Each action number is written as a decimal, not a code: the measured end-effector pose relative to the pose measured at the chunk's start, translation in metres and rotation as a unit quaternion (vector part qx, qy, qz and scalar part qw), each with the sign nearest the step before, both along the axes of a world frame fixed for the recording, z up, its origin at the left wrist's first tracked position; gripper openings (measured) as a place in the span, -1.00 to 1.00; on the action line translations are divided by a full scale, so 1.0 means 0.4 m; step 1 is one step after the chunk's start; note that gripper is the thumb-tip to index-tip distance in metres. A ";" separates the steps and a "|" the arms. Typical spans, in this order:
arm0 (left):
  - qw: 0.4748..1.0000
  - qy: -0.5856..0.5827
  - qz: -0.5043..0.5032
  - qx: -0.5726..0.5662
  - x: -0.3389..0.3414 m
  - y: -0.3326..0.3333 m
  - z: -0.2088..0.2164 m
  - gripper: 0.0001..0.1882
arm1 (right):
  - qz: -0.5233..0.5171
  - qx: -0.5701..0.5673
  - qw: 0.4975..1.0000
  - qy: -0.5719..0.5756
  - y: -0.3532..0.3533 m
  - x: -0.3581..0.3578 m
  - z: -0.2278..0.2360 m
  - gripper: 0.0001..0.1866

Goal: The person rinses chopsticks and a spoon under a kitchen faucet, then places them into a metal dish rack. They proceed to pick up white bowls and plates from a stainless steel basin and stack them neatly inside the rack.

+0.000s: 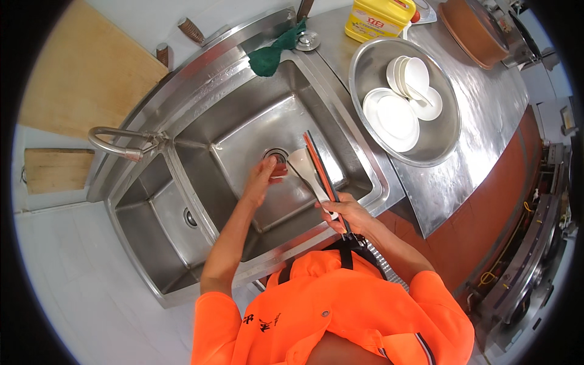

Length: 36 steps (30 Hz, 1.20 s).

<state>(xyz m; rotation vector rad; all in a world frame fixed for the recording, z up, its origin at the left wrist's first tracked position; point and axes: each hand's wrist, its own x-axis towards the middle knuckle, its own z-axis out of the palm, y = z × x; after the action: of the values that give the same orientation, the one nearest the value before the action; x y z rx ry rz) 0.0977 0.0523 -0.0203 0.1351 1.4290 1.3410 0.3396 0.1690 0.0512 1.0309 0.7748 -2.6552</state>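
Observation:
Over the large basin of the steel sink (243, 131), my right hand (348, 214) is closed around a bundle of red and black chopsticks (320, 165) and a white spoon (304, 167). The spoon's bowl points away from me, beside the chopsticks. A thin dark strip runs along the spoon's left side; I cannot make out what it is. My left hand (263, 176) hovers to the left of the spoon with its fingers bent and apart, holding nothing that I can see. Beyond its fingertips lies the basin's drain (277, 155), partly covered.
A large steel bowl (447, 131) with white bowls (415, 76) and white plates (395, 125) stands on the right counter. Behind it is a yellow jug (374, 21). A green cloth (266, 61) hangs over the sink's back rim. The faucet (121, 143) is at the left.

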 end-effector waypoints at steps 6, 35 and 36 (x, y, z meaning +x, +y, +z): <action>0.943 -0.269 0.076 0.179 0.162 0.025 0.050 -0.41 | 0.055 -0.015 0.997 0.054 -0.013 -0.059 -0.002 -0.78; 0.910 0.031 0.366 0.194 -0.027 -0.109 0.146 -0.69 | 0.211 0.075 0.965 0.139 0.012 0.076 0.066 -0.82; 0.916 0.128 0.354 0.143 -0.015 -0.094 0.190 -0.74 | 0.200 0.063 0.968 0.140 0.010 0.083 0.070 -0.82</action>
<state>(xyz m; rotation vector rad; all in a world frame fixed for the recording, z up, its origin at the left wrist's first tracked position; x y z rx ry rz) 0.0918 0.0147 0.0556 -0.0282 1.5584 2.1971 0.3728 0.1731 0.0793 0.4562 1.0884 -2.4433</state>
